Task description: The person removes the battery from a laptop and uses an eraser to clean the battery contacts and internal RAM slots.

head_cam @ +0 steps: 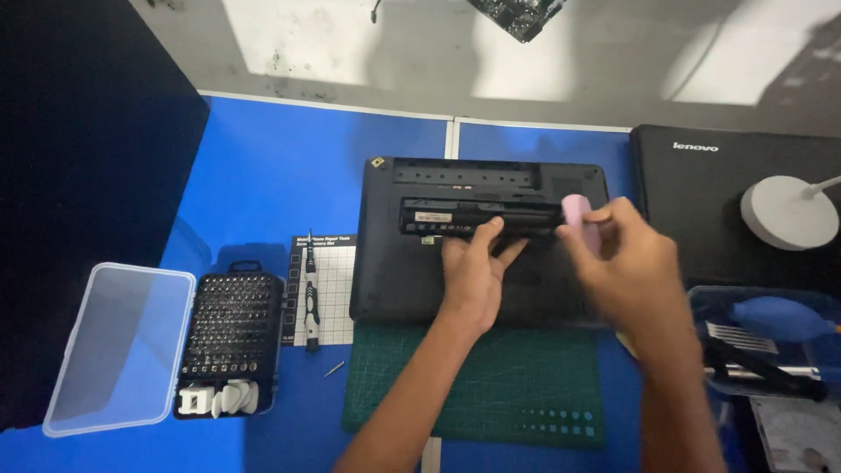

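Note:
A black laptop (394, 280) lies bottom-up on a green cutting mat (491, 385). Across its upper half runs a long black battery (455, 215) with a pale label. My left hand (477, 271) rests flat on the laptop's base, its fingertips touching the battery's lower edge. My right hand (626, 263) hovers over the laptop's right side and pinches a small pink block (578, 217), like an eraser, at the battery's right end.
A screwdriver bit set (229, 337) with its clear lid (118, 346) open lies at left, next to a screwdriver (309, 302) on a grid mat (337, 280). A second black laptop (692, 201), a white lamp base (788, 213) and a tool tray with a blue blower (775, 317) stand at right.

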